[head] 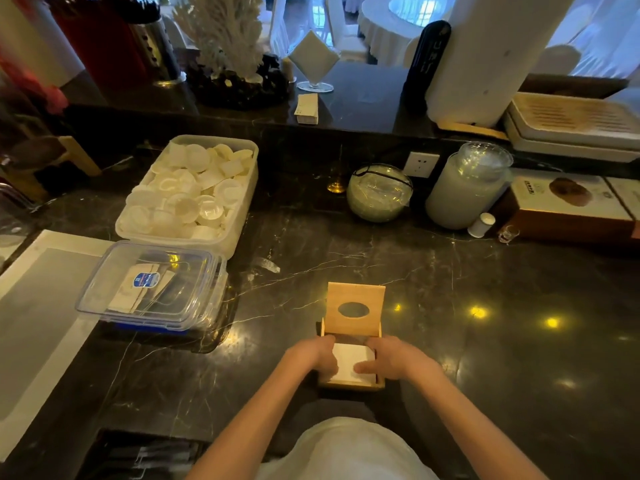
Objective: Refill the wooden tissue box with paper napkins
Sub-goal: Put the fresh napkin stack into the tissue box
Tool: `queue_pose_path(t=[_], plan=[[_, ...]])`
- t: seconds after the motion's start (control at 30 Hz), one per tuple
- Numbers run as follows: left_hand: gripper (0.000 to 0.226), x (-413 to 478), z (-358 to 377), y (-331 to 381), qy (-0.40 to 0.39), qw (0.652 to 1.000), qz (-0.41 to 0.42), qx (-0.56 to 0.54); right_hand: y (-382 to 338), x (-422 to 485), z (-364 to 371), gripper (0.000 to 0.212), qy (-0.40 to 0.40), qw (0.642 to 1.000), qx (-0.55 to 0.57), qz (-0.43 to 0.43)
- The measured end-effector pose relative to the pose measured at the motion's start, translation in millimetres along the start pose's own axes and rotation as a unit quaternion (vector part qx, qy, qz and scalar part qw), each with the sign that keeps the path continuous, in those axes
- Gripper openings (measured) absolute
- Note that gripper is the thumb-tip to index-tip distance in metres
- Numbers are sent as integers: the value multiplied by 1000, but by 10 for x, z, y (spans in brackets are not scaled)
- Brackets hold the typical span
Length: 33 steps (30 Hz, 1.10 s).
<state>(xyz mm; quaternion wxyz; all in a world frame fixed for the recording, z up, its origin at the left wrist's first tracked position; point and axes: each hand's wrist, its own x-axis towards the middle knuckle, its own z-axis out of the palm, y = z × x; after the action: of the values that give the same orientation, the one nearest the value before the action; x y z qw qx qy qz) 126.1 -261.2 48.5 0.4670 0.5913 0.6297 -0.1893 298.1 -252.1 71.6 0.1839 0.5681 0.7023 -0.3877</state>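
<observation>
A small wooden tissue box (349,385) stands on the dark marble counter near its front edge. Its hinged lid (355,299), with an oval slot, is tipped up and back. A white stack of paper napkins (348,362) lies inside the box. My left hand (320,355) rests on the left side of the stack, fingers curled down over its edge. On the right side lies my right hand (384,358), its fingers flat on top of the napkins.
A clear lidded plastic container (149,285) sits to the left, and behind it an open tub of white lids (194,188). Glass jars (379,192) and a cardboard box (568,206) line the back. A white tray (41,306) lies far left.
</observation>
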Motion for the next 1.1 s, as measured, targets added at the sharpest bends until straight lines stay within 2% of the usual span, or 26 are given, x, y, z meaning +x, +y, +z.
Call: queue_pose_path(t=[0.13,0.4,0.73,0.93,1.1], plan=[[60,41,-93,35,-38,999,-39,-9,2,115,4,71,-24,999,-16,38],[55,96,-71,23,-36,997,-45,-47,29,161,35,76,-21,999,-9,41],[50,166,-14,-39,-4,1000,-1,-9,73,156,130,70,12,999,2,33],[48,162,-13,-82,9,999,32,-5,99,188,121,68,2,1000,-6,29],[50,167,4,-93,17,999,40,-1,105,195,156,71,12,1000,14,20]])
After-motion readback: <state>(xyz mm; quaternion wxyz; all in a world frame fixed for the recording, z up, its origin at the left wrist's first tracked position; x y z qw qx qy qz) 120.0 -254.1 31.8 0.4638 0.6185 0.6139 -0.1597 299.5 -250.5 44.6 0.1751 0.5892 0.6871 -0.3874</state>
